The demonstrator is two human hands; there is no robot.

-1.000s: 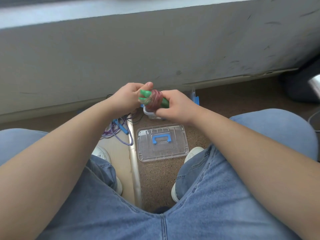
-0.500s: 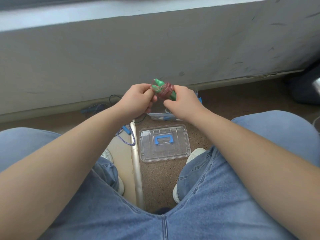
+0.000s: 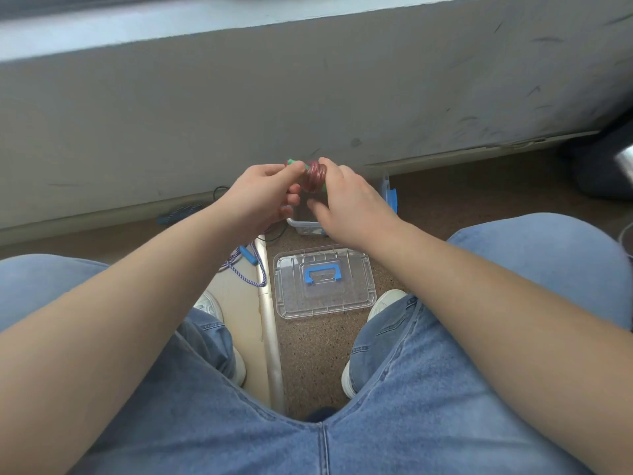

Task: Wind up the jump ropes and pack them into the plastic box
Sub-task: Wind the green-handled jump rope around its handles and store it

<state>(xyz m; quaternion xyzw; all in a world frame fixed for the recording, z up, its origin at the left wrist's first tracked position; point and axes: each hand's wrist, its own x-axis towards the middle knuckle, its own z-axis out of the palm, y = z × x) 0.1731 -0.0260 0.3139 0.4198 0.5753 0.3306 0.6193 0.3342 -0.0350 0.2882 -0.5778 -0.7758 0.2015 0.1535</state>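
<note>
Floor (image 3: 308,365), speckled brown, below a scuffed grey wall (image 3: 308,97). Person seated, knees in jeans on either side.

Item 1. Red jump rope (image 3: 313,174). The cord is wound in tight turns round its green handles. It is held in the air above the plastic box (image 3: 301,225), not yet in it. Left hand (image 3: 260,197) pinches the green handle end that sticks out leftward. Right hand (image 3: 349,204) curls its fingers over the coil from the other side. Both hands are closed on the one bundle, close together.

Item 2. Plastic box: clear, open, on the floor directly beneath the hands and mostly hidden by them. Contents unreadable.

Item 3. Lid (image 3: 323,296): clear, blue carry handle, flat on the floor just on the person's side of the box.

Item 4. Purple-and-white rope (image 3: 255,281): blue handle, loose and unwound, left of the lid against a pale floor strip (image 3: 270,337).

Risks, as judged:
- The glossy cord looks springy. If either grip eases before the free end is tucked, the turns would likely slacken and the coil unravel.
- The box is hidden behind the hands, so a blind lowering could catch the rim or nudge the light box aside.
- Handles protruding from the bundle may foul the box walls.
- The loose rope lies near a shoe, so a shifted foot could drag or tangle it.
</note>
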